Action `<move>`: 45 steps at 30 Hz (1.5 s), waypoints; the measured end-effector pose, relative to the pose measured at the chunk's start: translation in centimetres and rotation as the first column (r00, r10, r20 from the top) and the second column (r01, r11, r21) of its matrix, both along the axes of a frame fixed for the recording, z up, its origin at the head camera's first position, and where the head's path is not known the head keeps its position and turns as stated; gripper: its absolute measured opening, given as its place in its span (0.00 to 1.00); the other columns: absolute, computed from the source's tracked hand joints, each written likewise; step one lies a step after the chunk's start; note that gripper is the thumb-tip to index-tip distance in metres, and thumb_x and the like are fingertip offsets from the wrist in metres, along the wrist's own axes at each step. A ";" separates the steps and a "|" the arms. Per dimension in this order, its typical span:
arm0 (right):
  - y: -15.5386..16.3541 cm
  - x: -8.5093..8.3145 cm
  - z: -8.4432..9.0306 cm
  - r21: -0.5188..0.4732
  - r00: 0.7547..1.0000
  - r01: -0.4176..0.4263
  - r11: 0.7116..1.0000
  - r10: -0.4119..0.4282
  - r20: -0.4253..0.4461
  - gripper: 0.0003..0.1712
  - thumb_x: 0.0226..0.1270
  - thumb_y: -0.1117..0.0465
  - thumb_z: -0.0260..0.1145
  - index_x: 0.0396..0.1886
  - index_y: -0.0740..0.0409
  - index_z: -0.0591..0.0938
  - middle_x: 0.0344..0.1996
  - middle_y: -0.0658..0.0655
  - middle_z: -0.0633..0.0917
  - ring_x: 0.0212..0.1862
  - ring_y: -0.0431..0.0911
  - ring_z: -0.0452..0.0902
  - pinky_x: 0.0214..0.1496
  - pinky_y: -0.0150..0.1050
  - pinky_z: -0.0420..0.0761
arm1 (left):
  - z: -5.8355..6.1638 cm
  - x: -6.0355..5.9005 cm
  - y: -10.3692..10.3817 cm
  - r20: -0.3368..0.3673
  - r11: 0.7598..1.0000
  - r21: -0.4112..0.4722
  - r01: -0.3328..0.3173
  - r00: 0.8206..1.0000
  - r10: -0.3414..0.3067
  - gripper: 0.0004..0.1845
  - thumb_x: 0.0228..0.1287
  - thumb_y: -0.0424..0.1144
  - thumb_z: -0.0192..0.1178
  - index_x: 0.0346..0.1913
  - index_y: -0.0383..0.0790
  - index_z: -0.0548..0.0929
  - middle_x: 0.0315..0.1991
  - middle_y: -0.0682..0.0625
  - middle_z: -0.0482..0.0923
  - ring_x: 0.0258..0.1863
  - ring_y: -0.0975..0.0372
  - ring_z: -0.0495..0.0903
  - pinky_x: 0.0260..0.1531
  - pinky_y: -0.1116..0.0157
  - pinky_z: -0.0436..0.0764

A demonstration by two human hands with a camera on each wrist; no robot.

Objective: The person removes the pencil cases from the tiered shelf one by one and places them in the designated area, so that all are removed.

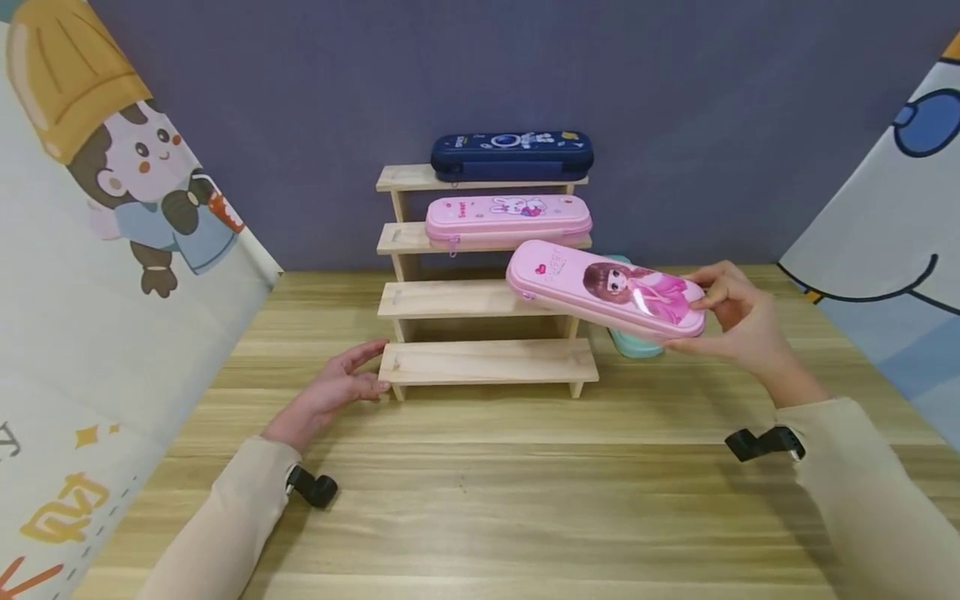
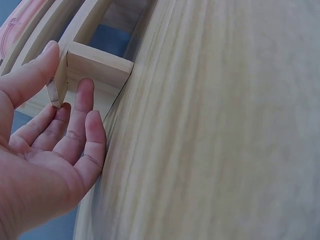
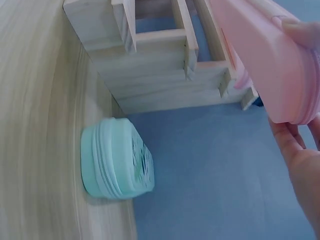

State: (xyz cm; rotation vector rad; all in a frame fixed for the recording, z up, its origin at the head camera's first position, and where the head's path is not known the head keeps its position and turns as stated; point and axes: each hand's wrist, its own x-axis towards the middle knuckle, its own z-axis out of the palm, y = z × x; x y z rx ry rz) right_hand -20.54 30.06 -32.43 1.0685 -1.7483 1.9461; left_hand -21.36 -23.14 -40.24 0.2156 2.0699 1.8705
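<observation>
My right hand [image 1: 731, 312] grips the right end of a pink pencil case with a girl picture [image 1: 606, 288], holding it tilted in the air over the right side of a stepped wooden rack [image 1: 480, 358]; the same pink case [image 3: 265, 60] shows in the right wrist view. My left hand [image 1: 341, 387] rests open on the table, fingers [image 2: 82, 115] touching the rack's lowest left corner [image 2: 90, 65]. A pink bunny case [image 1: 508, 218] lies on the second step from the top, and a navy case [image 1: 512, 154] on the top step.
A mint green case [image 3: 117, 160] lies on the wooden table [image 1: 480, 500] just right of the rack, partly hidden behind the held case. Cartoon banners stand at the left [image 1: 97, 250] and right [image 1: 892, 233]. A purple wall is behind.
</observation>
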 end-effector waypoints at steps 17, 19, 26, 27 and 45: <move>3.5 0.9 0.6 -0.068 0.999 0.007 0.998 -0.010 -0.046 0.27 0.25 0.85 0.82 0.27 0.82 0.74 0.46 0.66 0.77 0.52 0.53 0.71 0.51 0.33 0.80 | 0.1 0.2 0.0 0.002 1.000 0.004 0.001 1.000 -0.001 0.44 0.60 0.21 0.60 0.77 0.31 0.51 0.78 0.35 0.44 0.45 0.65 0.81 0.39 0.69 0.81; 3.9 0.8 0.7 -0.076 0.998 -0.002 0.997 -0.003 -0.057 0.28 0.24 0.85 0.82 0.27 0.83 0.73 0.46 0.67 0.77 0.53 0.54 0.71 0.52 0.34 0.80 | 0.1 0.2 0.0 0.007 1.000 0.005 0.004 1.000 -0.004 0.44 0.60 0.21 0.60 0.77 0.31 0.51 0.78 0.35 0.43 0.45 0.65 0.81 0.39 0.69 0.81; 5.3 1.2 0.8 -0.071 0.997 0.058 0.996 -0.061 -0.041 0.26 0.27 0.85 0.81 0.28 0.83 0.74 0.46 0.66 0.78 0.53 0.53 0.70 0.52 0.32 0.80 | 0.2 0.2 0.0 0.009 1.000 0.011 0.013 1.000 -0.013 0.44 0.61 0.21 0.59 0.78 0.30 0.49 0.79 0.35 0.42 0.44 0.66 0.81 0.37 0.69 0.80; 5.5 1.2 0.8 -0.078 0.997 0.058 0.995 -0.061 -0.043 0.26 0.27 0.85 0.81 0.27 0.84 0.74 0.46 0.66 0.78 0.52 0.53 0.70 0.52 0.32 0.80 | 0.3 0.2 0.0 0.008 1.000 0.010 0.014 1.000 -0.014 0.44 0.61 0.21 0.59 0.78 0.30 0.49 0.79 0.35 0.42 0.44 0.66 0.81 0.37 0.69 0.80; 6.8 0.6 -0.4 -0.164 0.989 0.141 0.976 -0.147 -0.027 0.27 0.26 0.85 0.81 0.27 0.85 0.72 0.42 0.65 0.78 0.52 0.53 0.71 0.52 0.33 0.78 | 0.3 0.1 0.0 0.006 1.000 0.010 0.013 1.000 -0.013 0.44 0.60 0.21 0.59 0.77 0.30 0.50 0.78 0.35 0.42 0.43 0.65 0.81 0.38 0.68 0.81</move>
